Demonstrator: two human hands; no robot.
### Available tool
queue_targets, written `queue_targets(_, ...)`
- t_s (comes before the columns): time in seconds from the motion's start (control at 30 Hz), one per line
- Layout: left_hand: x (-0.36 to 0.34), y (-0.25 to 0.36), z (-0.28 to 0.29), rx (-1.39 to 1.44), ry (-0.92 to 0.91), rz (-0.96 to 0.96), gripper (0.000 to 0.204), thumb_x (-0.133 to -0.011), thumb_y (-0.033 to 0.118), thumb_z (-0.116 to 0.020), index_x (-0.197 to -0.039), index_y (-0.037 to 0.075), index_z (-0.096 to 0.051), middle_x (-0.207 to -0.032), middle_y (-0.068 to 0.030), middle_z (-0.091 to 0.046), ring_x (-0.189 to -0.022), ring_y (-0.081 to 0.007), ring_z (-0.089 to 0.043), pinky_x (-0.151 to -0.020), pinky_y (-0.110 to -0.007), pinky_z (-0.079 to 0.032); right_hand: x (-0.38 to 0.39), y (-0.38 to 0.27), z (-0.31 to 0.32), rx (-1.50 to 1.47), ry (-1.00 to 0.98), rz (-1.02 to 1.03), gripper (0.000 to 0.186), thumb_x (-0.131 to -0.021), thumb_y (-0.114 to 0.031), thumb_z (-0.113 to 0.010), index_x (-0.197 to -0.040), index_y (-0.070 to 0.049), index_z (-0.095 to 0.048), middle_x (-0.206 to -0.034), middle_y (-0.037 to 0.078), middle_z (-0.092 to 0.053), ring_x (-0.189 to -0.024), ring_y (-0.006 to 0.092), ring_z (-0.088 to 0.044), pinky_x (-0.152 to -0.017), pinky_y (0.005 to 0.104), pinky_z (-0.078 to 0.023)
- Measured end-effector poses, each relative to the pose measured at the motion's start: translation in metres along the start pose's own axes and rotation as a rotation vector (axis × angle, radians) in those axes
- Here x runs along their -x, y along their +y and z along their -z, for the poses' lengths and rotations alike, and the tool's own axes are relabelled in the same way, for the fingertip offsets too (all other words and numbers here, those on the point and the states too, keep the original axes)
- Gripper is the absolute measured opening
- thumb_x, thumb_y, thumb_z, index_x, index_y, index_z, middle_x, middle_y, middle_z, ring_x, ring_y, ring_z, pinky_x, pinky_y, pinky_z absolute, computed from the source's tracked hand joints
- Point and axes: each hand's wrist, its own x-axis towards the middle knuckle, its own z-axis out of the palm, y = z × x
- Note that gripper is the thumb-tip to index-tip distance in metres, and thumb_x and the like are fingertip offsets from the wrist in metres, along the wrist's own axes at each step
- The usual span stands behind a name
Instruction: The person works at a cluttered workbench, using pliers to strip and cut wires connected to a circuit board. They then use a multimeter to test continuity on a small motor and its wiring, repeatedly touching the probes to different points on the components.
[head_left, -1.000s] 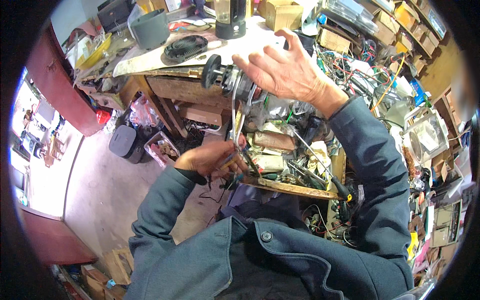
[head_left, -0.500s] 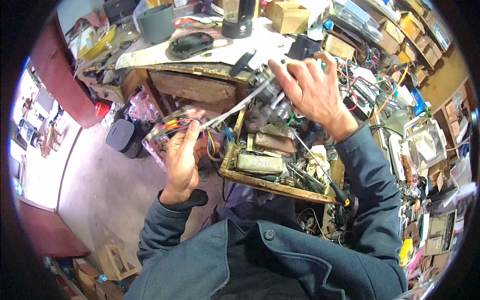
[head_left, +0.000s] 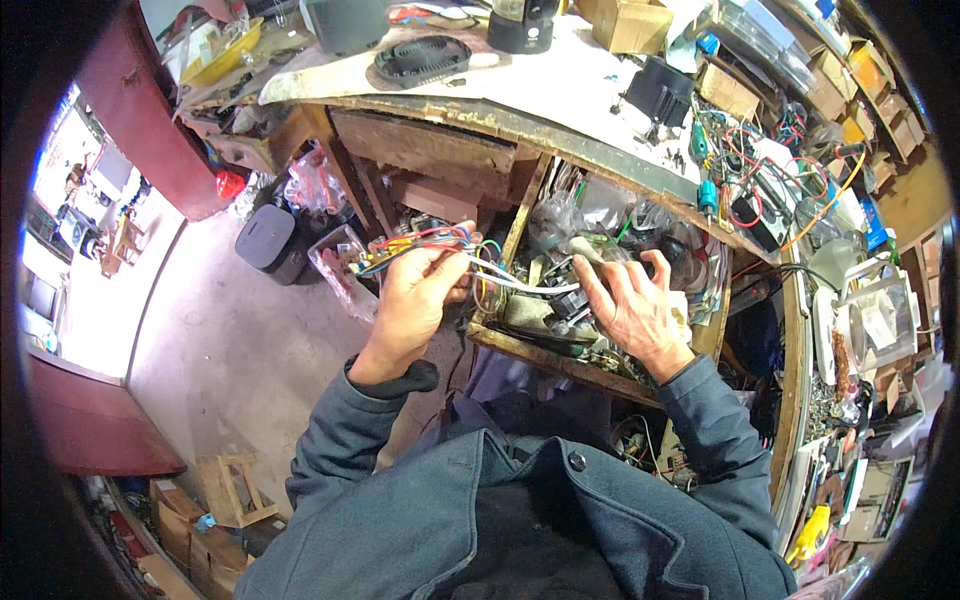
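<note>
The left hand (head_left: 412,310) covers part of the wire bundle (head_left: 405,242); the right hand (head_left: 638,308) hides some of the drawer (head_left: 560,363). The grey bin (head_left: 345,24) at eleven o'clock and black container (head_left: 520,32) at twelve are cut by the top edge; the jacket (head_left: 400,540) runs off at six. Bits (head_left: 682,158) on the table (head_left: 570,90) at two o'clock are too small to tell.

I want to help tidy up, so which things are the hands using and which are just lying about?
In use:
coloured wires, in the left hand
white cable, running toward the right hand
open wooden drawer, under the right hand

Seem to be just lying about:
black oval part, on the workbench
yellow basket
dark grey container, on the floor
</note>
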Motion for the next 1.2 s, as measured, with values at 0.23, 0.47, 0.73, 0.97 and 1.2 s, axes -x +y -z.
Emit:
queue_targets(0.23,-0.013,-0.017,-0.008,-0.268,-0.11,-0.226,0.044,-0.102,0.006,-0.061,-0.146,-0.003,-0.059,-0.109,-0.0027,-0.071,-0.094,-0.0083,-0.067,-0.087,-0.024,-0.054,0.019,-0.013,-0.03,-0.032,-0.037,-0.003,0.054,-0.092,-0.017,-0.063,-0.146,-0.017,-0.059,-0.091,0.0,-0.055,-0.09,0.0195,-0.058,-0.1,0.0521,-0.041)
queue_targets(0.47,-0.018,0.0,-0.025,-0.265,-0.176,-0.113,0.042,-0.101,0.006,-0.064,-0.141,-0.003,-0.063,-0.133,-0.0055,-0.069,-0.115,-0.0113,-0.063,-0.103,-0.029,-0.049,0.016,-0.006,-0.013,-0.323,-0.22,0.006,0.056,-0.088,-0.012,-0.064,-0.144,-0.012,-0.058,-0.114,0.009,-0.061,-0.103,0.0258,-0.061,-0.1,0.0496,-0.045)
queue_targets(0.73,-0.026,-0.008,-0.029,-0.401,-0.179,-0.081,0.043,-0.103,0.004,-0.061,-0.145,-0.005,-0.058,-0.129,-0.0074,-0.069,-0.106,-0.0108,-0.066,-0.095,-0.028,-0.054,-0.022,0.002,0.021,-0.908,-0.224,-0.115,0.052,-0.074,-0.005,-0.072,-0.126,-0.004,-0.067,-0.121,0.016,-0.066,-0.113,0.0371,-0.063,-0.095,0.047,-0.052)
queue_targets(0.97,-0.028,-0.011,-0.041,-0.923,-0.148,-0.456,0.019,-0.091,0.002,-0.066,-0.109,-0.006,-0.067,-0.093,-0.0203,-0.072,-0.085,-0.0226,-0.072,-0.077,-0.036,-0.056,-0.07,-0.026,0.022,-0.916,0.397,-0.258,0.023,-0.083,-0.012,-0.079,-0.104,-0.006,-0.073,-0.094,0.01,-0.069,-0.082,0.0327,-0.07,-0.072,0.0418,-0.056)
queue_targets(1.2,-0.026,-0.012,-0.041,-0.979,-0.143,-0.586,0.013,-0.084,0.0,-0.064,-0.096,-0.005,-0.067,-0.088,-0.0267,-0.069,-0.087,-0.0452,-0.07,-0.078,-0.05,-0.054,-0.089,-0.035,0.028,-0.827,0.373,-0.356,0.017,-0.083,-0.015,-0.08,-0.096,-0.008,-0.073,-0.088,0.01,-0.067,-0.074,0.0313,-0.07,-0.063,0.0418,-0.056)
